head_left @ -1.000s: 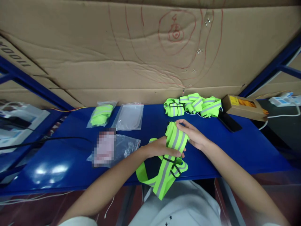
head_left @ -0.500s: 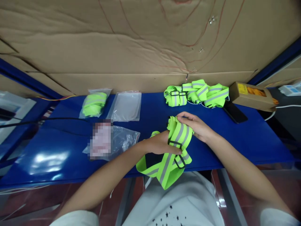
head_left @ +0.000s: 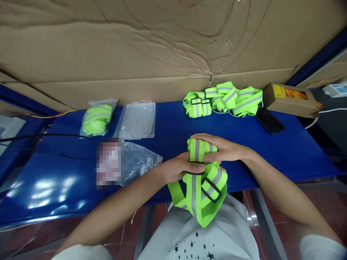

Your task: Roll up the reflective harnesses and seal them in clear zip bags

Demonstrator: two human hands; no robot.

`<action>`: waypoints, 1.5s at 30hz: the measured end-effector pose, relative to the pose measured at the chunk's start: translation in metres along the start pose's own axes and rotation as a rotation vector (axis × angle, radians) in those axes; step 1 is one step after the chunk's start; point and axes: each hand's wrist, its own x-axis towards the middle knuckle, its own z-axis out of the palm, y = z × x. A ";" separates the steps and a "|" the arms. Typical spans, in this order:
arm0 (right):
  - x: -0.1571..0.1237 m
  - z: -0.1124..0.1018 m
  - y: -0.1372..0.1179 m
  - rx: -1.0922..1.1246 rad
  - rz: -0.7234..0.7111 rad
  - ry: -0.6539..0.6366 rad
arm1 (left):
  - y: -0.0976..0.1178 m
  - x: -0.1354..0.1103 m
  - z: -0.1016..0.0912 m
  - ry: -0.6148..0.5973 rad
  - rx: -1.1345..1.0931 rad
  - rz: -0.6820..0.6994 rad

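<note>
Both my hands hold a neon yellow-green reflective strap (head_left: 194,195) with a grey stripe, partly gathered into a folded bundle. My left hand (head_left: 180,168) is closed on its left side, the thumb lying across a black slider buckle. On the upper right, my right hand (head_left: 223,148) wraps round the folded part with its thumb in front. A second black buckle (head_left: 211,190) shows on the strap below my hands. Loose loops of the strap hang past the table's front edge, before my shirt. The fingers behind the bundle are mostly hidden.
On the blue table (head_left: 168,126) several bundled reflective straps (head_left: 222,99) lie at the back, by a black phone (head_left: 269,121) and a cardboard box (head_left: 291,99). Leftward are a bagged strap (head_left: 97,119), clear plastic bags (head_left: 137,119) and a blurred-out item (head_left: 108,162) on another bag.
My right hand has come down and round the bundle, its thumb now in front. The bundle has turned more upright, and the loose loops hang a little lower and further right. The view has shifted slightly.
</note>
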 end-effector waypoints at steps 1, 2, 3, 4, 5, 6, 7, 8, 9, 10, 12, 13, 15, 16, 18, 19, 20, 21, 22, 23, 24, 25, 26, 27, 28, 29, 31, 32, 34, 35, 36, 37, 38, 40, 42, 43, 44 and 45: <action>0.000 -0.001 0.001 -0.010 -0.014 0.005 | -0.002 0.000 0.003 0.066 -0.017 0.007; 0.000 -0.002 0.002 -0.035 -0.029 0.014 | -0.004 0.000 0.005 0.142 -0.007 0.009; 0.000 -0.003 0.002 -0.069 -0.040 0.022 | -0.005 0.000 0.007 0.217 0.024 0.009; 0.000 -0.003 0.001 -0.105 -0.042 0.029 | -0.005 0.000 0.009 0.275 0.069 0.012; -0.001 -0.002 -0.001 -0.141 -0.042 0.030 | -0.005 0.000 0.010 0.311 0.123 0.017; -0.002 0.000 -0.003 -0.177 -0.044 0.034 | -0.004 0.000 0.011 0.324 0.180 0.022; -0.002 0.002 -0.005 -0.216 -0.045 0.045 | -0.003 0.000 0.012 0.322 0.238 0.026; -0.003 0.005 -0.008 -0.266 -0.052 0.068 | -0.002 0.000 0.012 0.312 0.294 0.033; -0.003 0.008 -0.010 -0.331 -0.062 0.104 | -0.001 0.000 0.012 0.304 0.353 0.044; -0.004 0.011 -0.013 -0.408 -0.073 0.148 | 0.000 0.001 0.011 0.304 0.414 0.060; -0.004 0.017 -0.015 -0.555 -0.088 0.228 | 0.001 0.003 0.009 0.321 0.529 0.092; -0.004 0.019 -0.014 -0.593 -0.088 0.243 | 0.001 0.004 0.007 0.330 0.581 0.099; -0.004 0.021 -0.012 -0.569 -0.093 0.218 | 0.001 0.005 0.004 0.343 0.655 0.092; -0.004 0.021 -0.010 -0.526 -0.097 0.197 | 0.000 0.006 0.002 0.350 0.665 0.089; -0.003 0.022 -0.006 -0.455 -0.101 0.208 | 0.000 0.007 0.000 0.366 0.575 0.095; -0.003 0.022 -0.005 -0.447 -0.105 0.243 | 0.000 0.008 -0.001 0.364 0.467 0.097; -0.002 0.024 -0.005 -0.459 -0.115 0.291 | 0.001 0.008 -0.003 0.351 0.335 0.099; -0.001 0.025 -0.006 -0.489 -0.142 0.348 | 0.002 0.008 -0.004 0.331 0.195 0.105; -0.001 0.026 -0.007 -0.531 -0.186 0.403 | 0.004 0.008 -0.005 0.308 0.067 0.123; 0.000 0.027 -0.009 -0.579 -0.245 0.451 | 0.006 0.008 -0.005 0.282 -0.037 0.152; -0.001 0.027 -0.012 -0.629 -0.309 0.490 | 0.008 0.007 -0.005 0.255 -0.106 0.188; -0.002 0.027 -0.014 -0.677 -0.374 0.524 | 0.010 0.005 -0.005 0.233 -0.141 0.227; -0.003 0.026 -0.017 -0.721 -0.434 0.556 | 0.012 0.004 -0.003 0.217 -0.138 0.263; -0.005 0.024 -0.019 -0.761 -0.479 0.587 | 0.015 0.001 -0.001 0.215 -0.095 0.303; -0.008 0.022 -0.021 -0.797 -0.507 0.622 | 0.017 -0.002 0.002 0.223 -0.007 0.347; -0.010 0.019 -0.023 -0.828 -0.528 0.671 | 0.019 -0.005 0.006 0.241 0.120 0.398; -0.014 0.014 -0.025 -0.871 -0.548 0.783 | 0.023 -0.010 0.013 0.274 0.407 0.498; -0.016 0.013 -0.025 -0.882 -0.551 0.820 | 0.024 -0.012 0.015 0.277 0.522 0.528; -0.018 0.014 -0.026 -0.894 -0.554 0.830 | 0.023 -0.012 0.016 0.280 0.623 0.537; -0.018 0.015 -0.025 -0.903 -0.550 0.809 | 0.020 -0.010 0.015 0.289 0.617 0.524; -0.017 0.016 -0.025 -0.916 -0.542 0.780 | 0.017 -0.007 0.013 0.301 0.589 0.499; -0.017 0.018 -0.025 -0.933 -0.529 0.757 | 0.012 -0.003 0.012 0.308 0.546 0.462; -0.016 0.019 -0.025 -0.951 -0.520 0.752 | 0.007 0.002 0.010 0.296 0.490 0.411; -0.013 0.021 -0.027 -0.978 -0.541 0.788 | -0.004 0.010 0.008 0.233 0.349 0.289; -0.012 0.021 -0.029 -0.957 -0.585 0.828 | -0.012 0.015 0.006 0.203 0.250 0.193; -0.011 0.021 -0.031 -0.918 -0.587 0.831 | -0.013 0.016 0.005 0.209 0.250 0.175; -0.011 0.021 -0.033 -0.855 -0.566 0.825 | -0.013 0.015 0.003 0.221 0.286 0.177; -0.012 0.020 -0.034 -0.768 -0.525 0.820 | -0.011 0.014 0.001 0.223 0.351 0.194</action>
